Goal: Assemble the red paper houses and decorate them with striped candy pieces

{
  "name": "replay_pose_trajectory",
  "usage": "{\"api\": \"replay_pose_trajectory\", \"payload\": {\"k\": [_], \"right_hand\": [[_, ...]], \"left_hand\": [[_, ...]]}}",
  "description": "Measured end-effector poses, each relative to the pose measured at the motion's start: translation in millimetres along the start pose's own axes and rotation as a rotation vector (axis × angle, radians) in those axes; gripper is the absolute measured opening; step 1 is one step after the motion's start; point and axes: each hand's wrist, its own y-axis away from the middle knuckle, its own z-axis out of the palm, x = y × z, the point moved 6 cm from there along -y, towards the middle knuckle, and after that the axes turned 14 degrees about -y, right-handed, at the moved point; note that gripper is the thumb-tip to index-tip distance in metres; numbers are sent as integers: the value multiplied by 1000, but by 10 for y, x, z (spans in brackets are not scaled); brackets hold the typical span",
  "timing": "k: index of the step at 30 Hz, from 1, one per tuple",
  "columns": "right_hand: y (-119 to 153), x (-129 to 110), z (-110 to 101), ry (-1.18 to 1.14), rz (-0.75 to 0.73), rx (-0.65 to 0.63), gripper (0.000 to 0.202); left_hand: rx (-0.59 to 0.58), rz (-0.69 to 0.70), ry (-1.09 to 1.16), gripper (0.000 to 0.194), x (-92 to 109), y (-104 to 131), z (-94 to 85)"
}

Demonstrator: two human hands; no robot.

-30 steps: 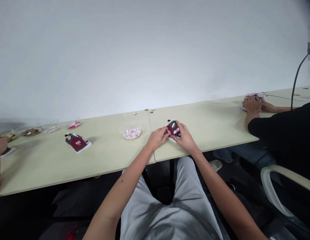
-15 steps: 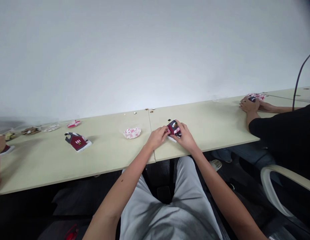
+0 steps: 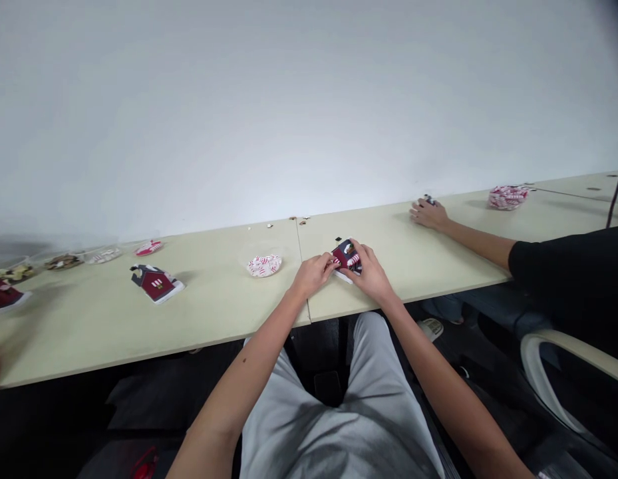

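My right hand (image 3: 369, 273) grips a small house-shaped ornament (image 3: 343, 256) from its right side, thumb below and fingers over the top. The ornament is dark red with a dark roof, a white base and red-and-white striped pieces on its front. My left hand (image 3: 313, 273) is closed in a pinch at the ornament's left side, on a small red-and-white striped piece (image 3: 336, 261). My fingers partly hide both. Left of my hands stands a clear bowl (image 3: 265, 265) of striped pieces.
A similar house ornament (image 3: 157, 284) lies to the left, with several clear containers (image 3: 103, 255) behind it. At right, a co-worker's hand (image 3: 429, 214) touches a dark item near the wall, and another bowl (image 3: 508, 197) stands beyond. Small scraps (image 3: 302, 221) lie by the table seam.
The co-worker at right has moved a hand leftward along the table with a dark item, uncovering the far bowl. At far left another person's hand has drawn back. My hands stay nearly still.
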Motion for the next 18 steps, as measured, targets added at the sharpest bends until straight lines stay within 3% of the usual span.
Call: {"api": "replay_pose_trajectory", "payload": {"k": [18], "right_hand": [[-1,-1,1,1,5,-1,83]], "left_hand": [[80,30,-80,26,49,16,-10]]}}
